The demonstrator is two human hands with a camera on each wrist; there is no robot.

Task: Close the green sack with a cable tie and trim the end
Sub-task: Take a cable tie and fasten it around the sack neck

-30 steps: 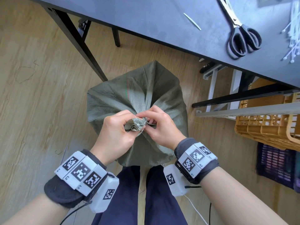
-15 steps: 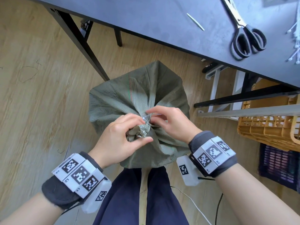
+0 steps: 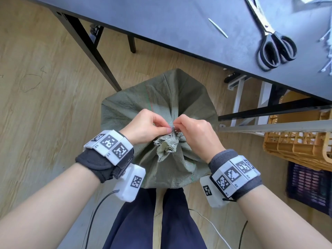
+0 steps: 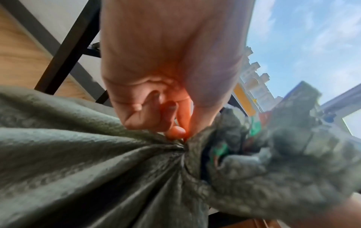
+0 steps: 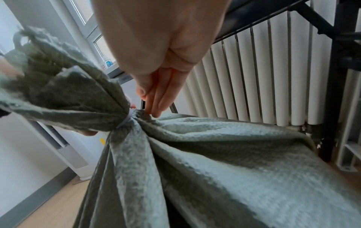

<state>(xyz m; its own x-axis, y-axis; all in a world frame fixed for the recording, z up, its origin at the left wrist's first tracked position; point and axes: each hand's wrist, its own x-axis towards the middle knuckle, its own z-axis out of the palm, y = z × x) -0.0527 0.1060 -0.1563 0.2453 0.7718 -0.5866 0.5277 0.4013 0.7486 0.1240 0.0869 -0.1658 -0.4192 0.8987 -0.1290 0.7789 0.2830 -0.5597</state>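
While both hands [image 3: 143,126] [image 3: 195,133] pinch the cable tie [image 5: 125,121] at its neck, the green sack [image 3: 188,105] stands upright, tuft tipping nearward.

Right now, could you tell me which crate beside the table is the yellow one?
The yellow crate nearer the table; the purple crate sits below it.

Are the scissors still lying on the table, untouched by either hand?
Yes, the scissors lie on the dark table, while the left hand and right hand both work at the green sack's neck.
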